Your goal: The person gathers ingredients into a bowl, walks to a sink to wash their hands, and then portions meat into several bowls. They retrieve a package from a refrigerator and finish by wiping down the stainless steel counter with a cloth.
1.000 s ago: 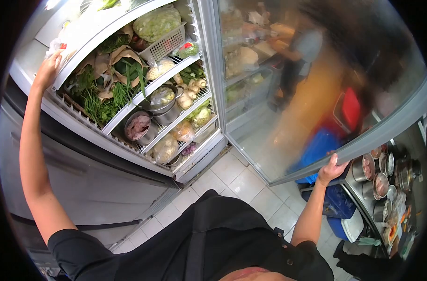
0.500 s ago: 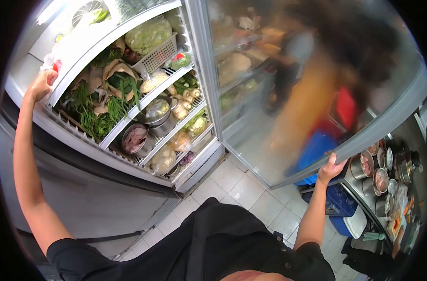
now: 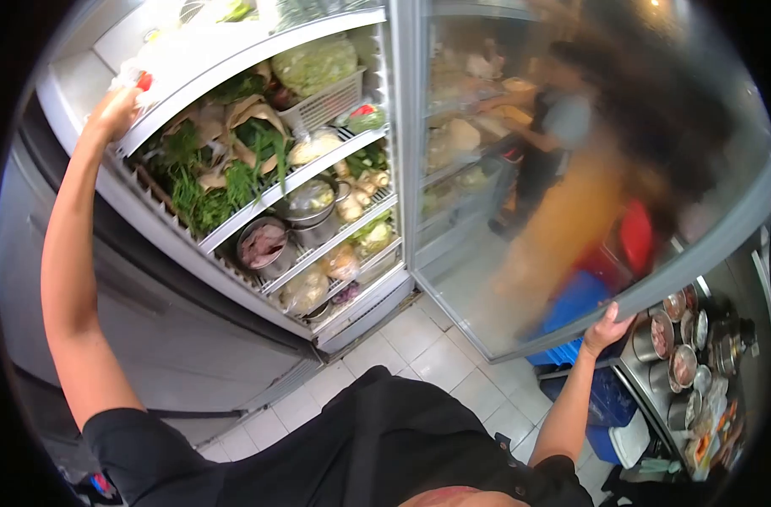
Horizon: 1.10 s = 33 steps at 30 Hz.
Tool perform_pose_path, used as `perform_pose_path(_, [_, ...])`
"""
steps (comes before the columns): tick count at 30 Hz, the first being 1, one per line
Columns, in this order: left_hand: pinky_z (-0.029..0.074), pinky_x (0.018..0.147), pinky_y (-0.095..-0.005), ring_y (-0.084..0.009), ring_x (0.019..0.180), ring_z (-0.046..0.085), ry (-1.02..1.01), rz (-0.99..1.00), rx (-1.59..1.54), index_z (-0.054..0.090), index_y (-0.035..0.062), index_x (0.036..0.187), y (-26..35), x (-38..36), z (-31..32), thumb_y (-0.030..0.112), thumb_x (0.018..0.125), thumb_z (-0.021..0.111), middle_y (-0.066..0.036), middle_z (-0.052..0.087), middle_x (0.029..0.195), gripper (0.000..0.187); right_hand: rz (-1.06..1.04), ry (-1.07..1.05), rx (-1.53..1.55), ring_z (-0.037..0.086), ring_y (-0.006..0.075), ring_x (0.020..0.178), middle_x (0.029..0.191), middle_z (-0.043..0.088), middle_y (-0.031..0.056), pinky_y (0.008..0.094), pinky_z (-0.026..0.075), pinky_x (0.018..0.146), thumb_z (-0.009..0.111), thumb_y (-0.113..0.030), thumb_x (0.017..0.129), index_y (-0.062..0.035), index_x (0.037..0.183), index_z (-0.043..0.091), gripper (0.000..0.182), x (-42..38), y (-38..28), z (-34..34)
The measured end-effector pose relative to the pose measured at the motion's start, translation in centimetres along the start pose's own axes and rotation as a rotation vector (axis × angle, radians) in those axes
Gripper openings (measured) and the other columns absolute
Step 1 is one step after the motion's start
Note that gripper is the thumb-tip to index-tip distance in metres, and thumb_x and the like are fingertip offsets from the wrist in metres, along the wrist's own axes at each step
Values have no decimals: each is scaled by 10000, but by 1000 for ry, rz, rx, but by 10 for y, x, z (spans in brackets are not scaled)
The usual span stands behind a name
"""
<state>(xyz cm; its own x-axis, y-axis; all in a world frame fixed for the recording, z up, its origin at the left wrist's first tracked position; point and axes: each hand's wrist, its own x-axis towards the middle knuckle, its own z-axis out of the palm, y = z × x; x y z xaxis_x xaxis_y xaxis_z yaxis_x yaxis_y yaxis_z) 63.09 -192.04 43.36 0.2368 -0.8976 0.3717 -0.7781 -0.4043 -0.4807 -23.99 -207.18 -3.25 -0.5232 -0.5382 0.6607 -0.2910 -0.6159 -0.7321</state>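
Observation:
My left hand (image 3: 119, 108) reaches up to the left end of an upper fridge shelf (image 3: 208, 66), its fingers closed on a whitish plastic bag (image 3: 134, 74) with a bit of red showing. What the bag contains is hidden by glare. At the right, my right hand (image 3: 607, 329) grips the outer edge of the fogged glass fridge door (image 3: 520, 347), which stands swung out. On the shelf under the bag lie leafy greens (image 3: 187, 198) and brown paper (image 3: 252, 114), beside a white basket (image 3: 324, 100) with a cabbage (image 3: 316, 63).
Lower shelves hold a steel pot of meat (image 3: 264, 245), pale roots (image 3: 351, 203) and bagged produce (image 3: 305, 291). A counter (image 3: 643, 372) with several metal bowls runs along the right, over blue tubs (image 3: 613, 439). Through the glass, a person (image 3: 546, 127) appears blurred.
The view has swung left, so fridge, door and counter sit further right and slightly lower. My left hand stays at the bag and my right hand stays on the door edge.

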Motion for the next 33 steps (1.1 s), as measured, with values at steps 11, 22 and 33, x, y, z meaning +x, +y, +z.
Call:
perform_pose_path(11, [498, 777, -330, -174, 825, 631, 311, -83, -587, 665, -40, 1096, -68, 32, 8, 109, 969, 603, -130, 736, 963, 206, 7, -14, 2, 583, 179, 751, 916, 604, 98, 315, 506, 700, 561, -157, 955, 42, 1439, 400, 547, -1, -8, 2])
perform_pose_path(22, [356, 1145, -317, -230, 1356, 530, 329, -167, -242, 435, -33, 1495, -93, 43, -56, 337, 1043, 568, -232, 568, 1426, 599, -20, -10, -75, 582, 247, 984, 1166, 594, 176, 348, 471, 922, 539, -137, 971, 109, 1429, 397, 539, 0, 14, -5])
perform_pose_path(33, [451, 1010, -305, -186, 1177, 612, 765, -131, -585, 584, 7, 1398, 116, -142, -138, 299, 1039, 567, -135, 664, 1277, 463, -451, 17, -36, 457, 385, 1333, 1439, 436, 238, 483, 356, 1149, 742, -108, 829, 66, 1440, 374, 734, -57, -118, 86])
